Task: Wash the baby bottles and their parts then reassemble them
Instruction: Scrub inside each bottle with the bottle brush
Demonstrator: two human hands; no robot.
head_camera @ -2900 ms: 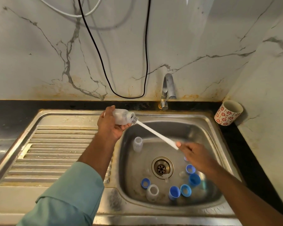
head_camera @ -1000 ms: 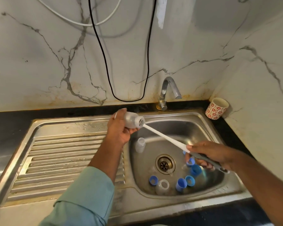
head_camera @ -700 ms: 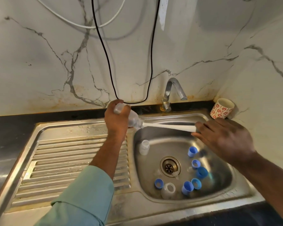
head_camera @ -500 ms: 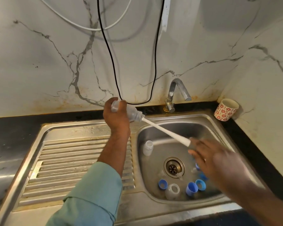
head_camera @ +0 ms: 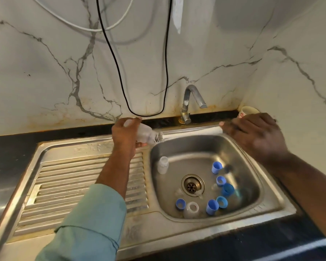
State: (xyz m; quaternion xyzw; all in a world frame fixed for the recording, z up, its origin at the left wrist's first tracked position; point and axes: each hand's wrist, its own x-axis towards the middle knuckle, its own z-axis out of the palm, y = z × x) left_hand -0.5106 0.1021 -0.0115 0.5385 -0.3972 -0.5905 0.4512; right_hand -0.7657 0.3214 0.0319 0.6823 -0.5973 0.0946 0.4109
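Note:
My left hand grips a small clear baby bottle on its side above the sink's back left corner, mouth facing right. A white bottle brush runs level from the bottle's mouth to my right hand, which grips its handle. The bristles sit at the bottle's opening. Down in the steel sink another clear bottle stands upright at the left, and a third lies near the front. Several blue caps and rings lie scattered around the drain.
A chrome tap rises behind the basin. A floral paper cup stands in the back right corner, partly hidden by my right hand. The ribbed drainboard lies to the left. Black and white cables hang down the marble wall.
My right hand rose toward the back right, bringing the brush handle from slanting down to nearly level. The brush head has slid out to the bottle's mouth. The left hand kept its place.

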